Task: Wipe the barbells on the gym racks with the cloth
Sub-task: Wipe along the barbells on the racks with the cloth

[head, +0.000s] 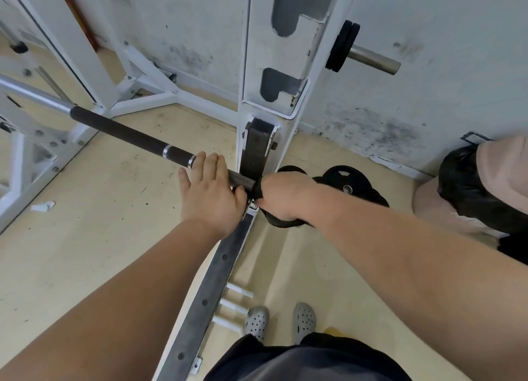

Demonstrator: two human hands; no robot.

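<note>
A barbell (128, 135) runs from the upper left down to the white rack upright (274, 95), silver at its far end and dark along the grip. My left hand (211, 192) rests on the bar just left of the upright, fingers spread over it. My right hand (283, 198) is closed around a black cloth (281, 222) wrapped on the bar at the rack's hook. The bar's section under both hands is hidden.
Black weight plates (348, 186) lie on the floor behind my right hand. A plate on a steel peg (371, 58) sticks out of the upright. The rack's base rail (208, 289) runs toward my feet (283, 320). A bin with a black bag (480, 192) stands at the right.
</note>
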